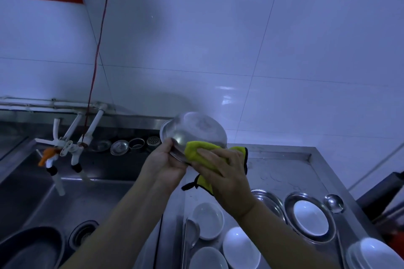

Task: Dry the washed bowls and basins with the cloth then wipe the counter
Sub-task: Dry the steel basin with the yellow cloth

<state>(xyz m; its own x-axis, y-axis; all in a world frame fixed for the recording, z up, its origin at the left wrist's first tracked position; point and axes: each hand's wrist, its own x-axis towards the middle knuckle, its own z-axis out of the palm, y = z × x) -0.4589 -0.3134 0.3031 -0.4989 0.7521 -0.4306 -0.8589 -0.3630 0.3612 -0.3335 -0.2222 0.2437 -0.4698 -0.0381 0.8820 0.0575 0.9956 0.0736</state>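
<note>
I hold a steel basin [194, 131] in the air above the counter, tilted with its underside facing me. My left hand [166, 161] grips its rim at the lower left. My right hand [225, 172] presses a yellow cloth with black trim [197, 150] against the basin's outer wall; the fingers lie fairly flat on the cloth and part of the cloth hangs below the hand. Several white bowls [208, 220] and steel basins [290, 201] lie on the steel counter [284, 170] below.
A sink [43, 199] with a drain and a dark pot lies at the left, with white taps [72, 148] above it. Small steel lids and strainers [119, 147] sit on the back ledge. A ladle [333, 203] lies at the counter's right. The tiled wall stands behind.
</note>
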